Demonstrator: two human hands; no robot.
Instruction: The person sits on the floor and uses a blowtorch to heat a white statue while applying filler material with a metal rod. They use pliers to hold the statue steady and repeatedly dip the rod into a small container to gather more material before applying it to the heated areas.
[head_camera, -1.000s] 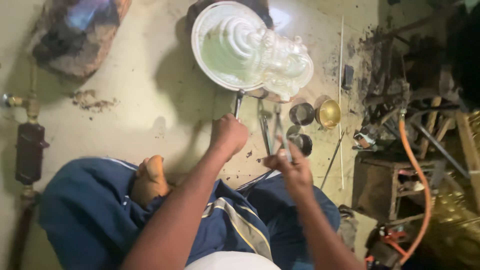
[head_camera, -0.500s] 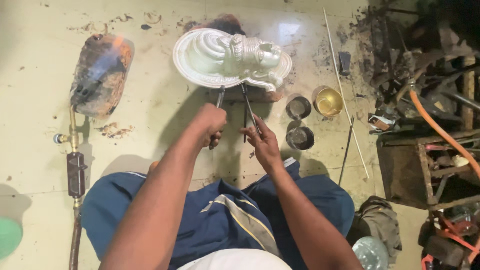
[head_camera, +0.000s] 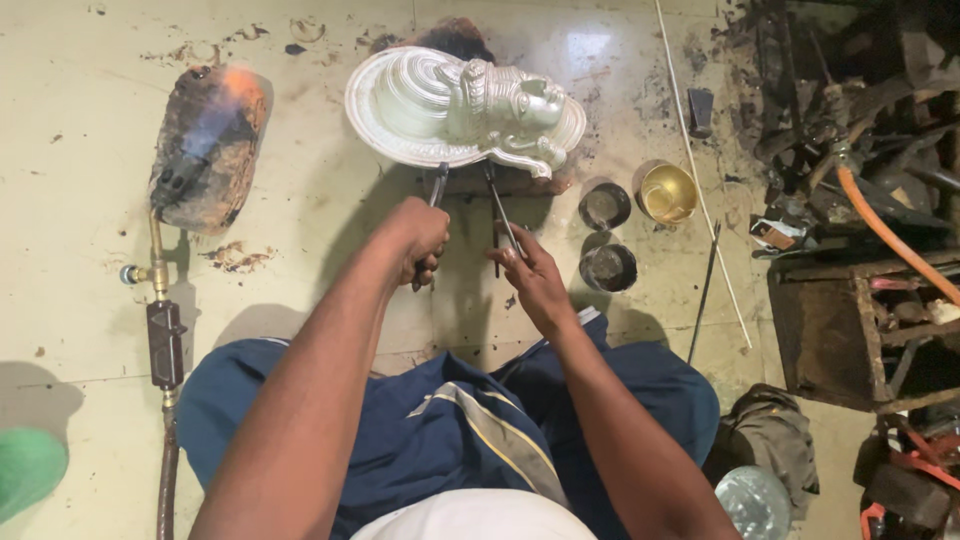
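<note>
The left hand (head_camera: 418, 238) is clenched on a dark metal tool (head_camera: 437, 190) and the right hand (head_camera: 530, 272) grips slim metal tongs (head_camera: 497, 215), both reaching under the rim of the pale silvery embossed metal plaque (head_camera: 455, 108). With only 2 narrow holds, it could tip or slip onto the floor. It lies near the 2 dark cups (head_camera: 605, 206), its face relief glossy and intact.

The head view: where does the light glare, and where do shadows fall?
Head view: glare patch on the floor above the silvery cast face piece; soft shadows under the left hand and right hand; dark right edge around the orange hose.
</note>
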